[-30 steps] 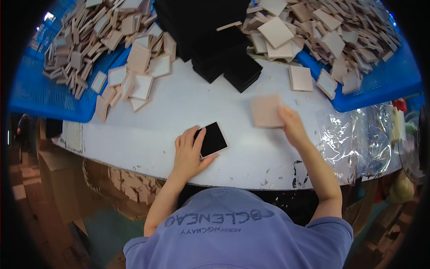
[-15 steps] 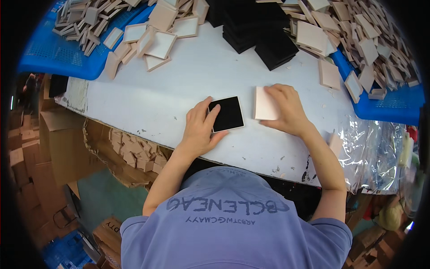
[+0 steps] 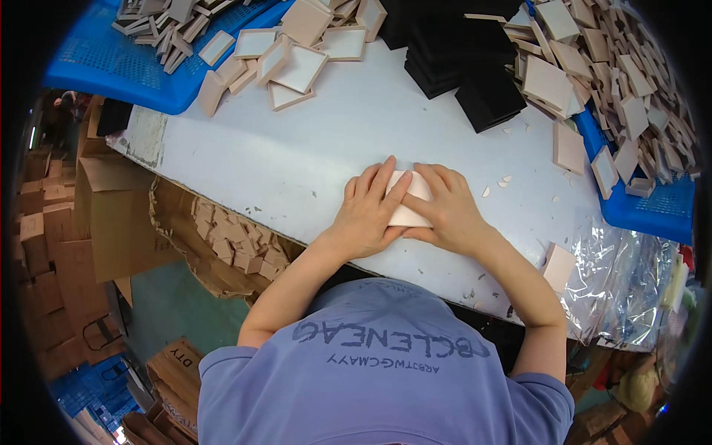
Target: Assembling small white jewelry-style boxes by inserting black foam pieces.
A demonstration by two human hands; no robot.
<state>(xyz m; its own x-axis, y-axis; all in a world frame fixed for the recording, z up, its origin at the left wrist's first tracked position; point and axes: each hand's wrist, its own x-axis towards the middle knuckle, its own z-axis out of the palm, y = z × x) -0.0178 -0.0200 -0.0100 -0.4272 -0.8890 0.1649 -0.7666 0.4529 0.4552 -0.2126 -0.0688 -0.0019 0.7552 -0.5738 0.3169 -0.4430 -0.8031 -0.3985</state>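
A pale pink square box (image 3: pixel 406 217) lies on the white table near its front edge, between my two hands. My left hand (image 3: pixel 363 211) grips it along the left side, fingers pointing away and reaching over the top. From the right, my right hand (image 3: pixel 451 209) closes on the same box, its fingers at the far edge and its thumb near the close edge. The hands nearly meet over it and cover most of its surface. No black inner pad shows at the box now.
Black square pads (image 3: pixel 489 96) are stacked at the back. Loose pale trays (image 3: pixel 300 68) lie left of them, by a blue basket (image 3: pixel 96 74). Another blue basket (image 3: pixel 645 215) with pale pieces stands right, above clear plastic bags (image 3: pixel 612 285). An open carton (image 3: pixel 174 222) sits below the table's left edge.
My right hand has moved left with its pale pink piece to meet my left hand. The black pad in the tray under my left hand is no longer visible. The view has shifted slightly.
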